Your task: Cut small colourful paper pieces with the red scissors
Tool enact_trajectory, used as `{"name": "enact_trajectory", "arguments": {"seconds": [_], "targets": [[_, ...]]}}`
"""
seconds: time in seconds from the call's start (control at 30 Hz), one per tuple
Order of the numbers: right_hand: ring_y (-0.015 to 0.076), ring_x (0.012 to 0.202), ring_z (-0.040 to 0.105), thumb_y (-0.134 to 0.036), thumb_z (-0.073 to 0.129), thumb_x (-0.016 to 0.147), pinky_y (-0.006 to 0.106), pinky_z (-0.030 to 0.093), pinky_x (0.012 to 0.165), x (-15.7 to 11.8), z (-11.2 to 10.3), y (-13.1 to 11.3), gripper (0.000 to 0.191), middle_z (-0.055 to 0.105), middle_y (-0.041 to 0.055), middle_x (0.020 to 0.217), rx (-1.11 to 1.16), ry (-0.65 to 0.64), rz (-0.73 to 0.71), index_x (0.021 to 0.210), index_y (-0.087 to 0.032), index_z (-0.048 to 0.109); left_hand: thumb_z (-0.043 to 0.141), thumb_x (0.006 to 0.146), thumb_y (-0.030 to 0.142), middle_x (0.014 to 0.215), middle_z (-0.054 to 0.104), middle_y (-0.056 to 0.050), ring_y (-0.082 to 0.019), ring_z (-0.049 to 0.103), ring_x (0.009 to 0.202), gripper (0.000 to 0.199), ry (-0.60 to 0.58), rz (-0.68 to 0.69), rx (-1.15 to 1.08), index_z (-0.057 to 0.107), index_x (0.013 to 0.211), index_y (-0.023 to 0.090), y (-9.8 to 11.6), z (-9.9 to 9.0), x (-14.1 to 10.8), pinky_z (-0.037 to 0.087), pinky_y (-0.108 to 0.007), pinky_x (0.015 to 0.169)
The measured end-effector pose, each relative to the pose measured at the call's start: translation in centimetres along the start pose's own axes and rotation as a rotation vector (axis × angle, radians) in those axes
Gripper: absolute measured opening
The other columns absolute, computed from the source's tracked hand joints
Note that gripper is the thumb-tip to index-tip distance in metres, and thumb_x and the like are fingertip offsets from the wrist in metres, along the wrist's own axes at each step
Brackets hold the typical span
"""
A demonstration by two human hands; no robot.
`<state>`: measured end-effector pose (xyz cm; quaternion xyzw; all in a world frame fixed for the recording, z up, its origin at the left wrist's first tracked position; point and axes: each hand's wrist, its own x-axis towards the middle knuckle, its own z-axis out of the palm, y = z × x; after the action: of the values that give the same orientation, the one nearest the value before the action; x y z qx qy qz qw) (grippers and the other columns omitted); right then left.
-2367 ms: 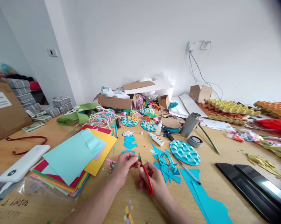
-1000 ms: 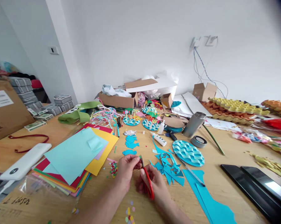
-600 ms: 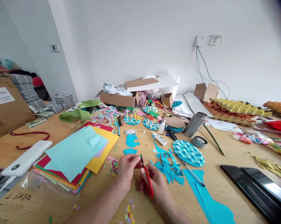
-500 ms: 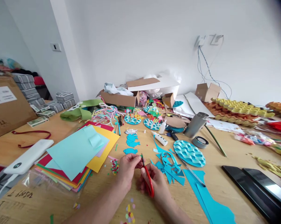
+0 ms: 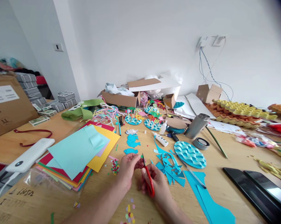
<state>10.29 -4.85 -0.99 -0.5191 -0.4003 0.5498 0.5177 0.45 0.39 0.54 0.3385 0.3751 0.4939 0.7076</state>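
Observation:
My right hand [image 5: 158, 179] grips a pair of red-handled scissors [image 5: 150, 183], blades pointing away from me. Against the blade tips is a tiny piece of green paper [image 5: 142, 156], pinched in the fingertips of my left hand [image 5: 128, 164]. Both hands are close together above the wooden table. Just beyond them lie blue paper fish [image 5: 130, 151], with several more in a column behind. Blue paper scraps [image 5: 169, 168] are heaped to the right of my hands. Small red, green and white dots [image 5: 115, 167] lie left of my left hand.
Coloured paper sheets [image 5: 77, 152] and a white power bank [image 5: 29, 155] are on the left. To the right are a wavy blue oval [image 5: 189, 154], a glue bottle [image 5: 161, 139], a steel flask [image 5: 197, 126], tape [image 5: 201, 143] and two black phones [image 5: 247, 189]. Boxes [image 5: 120, 99] stand behind.
The camera view has shifted very slightly. Both hands keep nearly the same pose, with the scissors still at the green paper.

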Motion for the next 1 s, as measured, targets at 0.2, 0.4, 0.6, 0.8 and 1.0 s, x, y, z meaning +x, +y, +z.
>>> {"name": "enact_trajectory", "arguments": {"seconds": [0.2,0.4,0.6,0.8,1.0], "targets": [[0.0078,0.029,0.051,-0.050,0.061,0.073,0.015,0.034,0.028,0.0,0.0,0.1,0.038,0.055,-0.0068,0.048,-0.018,-0.023,-0.012,0.068,-0.020,0.038,0.064,0.062,0.024,0.065,0.066,-0.005,-0.013,0.057,0.057,0.013,0.018,-0.006,0.056,0.059,0.064,0.013,0.5,0.2,-0.1,0.045,-0.026,0.058],[0.0087,0.031,0.052,-0.050,0.061,0.073,0.016,0.036,0.030,0.0,-0.1,0.2,0.038,0.053,-0.0080,0.047,-0.009,-0.039,0.001,0.069,-0.020,0.038,0.063,0.061,0.021,0.062,0.065,-0.005,-0.013,0.056,0.055,0.010,0.032,0.030,0.081,0.057,0.062,0.013,0.5,0.2,-0.1,0.045,-0.026,0.058],[0.0083,0.032,0.053,-0.052,0.061,0.072,0.016,0.036,0.031,-0.1,0.1,-0.3,0.039,0.056,-0.0062,0.049,0.006,-0.043,0.018,0.069,-0.019,0.039,0.063,0.062,0.022,0.064,0.066,-0.005,-0.014,0.057,0.057,0.011,0.021,0.033,0.068,0.057,0.063,0.014,0.4,0.1,-0.1,0.046,-0.027,0.059],[0.0097,0.032,0.053,-0.053,0.064,0.069,0.017,0.036,0.031,-0.2,0.1,-0.6,0.041,0.057,-0.0057,0.048,0.012,-0.037,0.023,0.068,-0.019,0.039,0.064,0.061,0.023,0.062,0.066,-0.004,-0.013,0.057,0.056,0.011,0.026,0.034,0.067,0.058,0.062,0.014,0.4,0.2,-0.1,0.045,-0.026,0.059],[0.0089,0.031,0.051,-0.055,0.064,0.066,0.017,0.036,0.031,-0.3,0.3,-0.9,0.044,0.060,-0.0036,0.051,0.019,-0.025,0.036,0.067,-0.020,0.039,0.065,0.060,0.023,0.062,0.065,-0.004,-0.013,0.057,0.056,0.012,0.033,0.033,0.071,0.059,0.061,0.013,0.5,0.3,-0.2,0.045,-0.026,0.059]]}}
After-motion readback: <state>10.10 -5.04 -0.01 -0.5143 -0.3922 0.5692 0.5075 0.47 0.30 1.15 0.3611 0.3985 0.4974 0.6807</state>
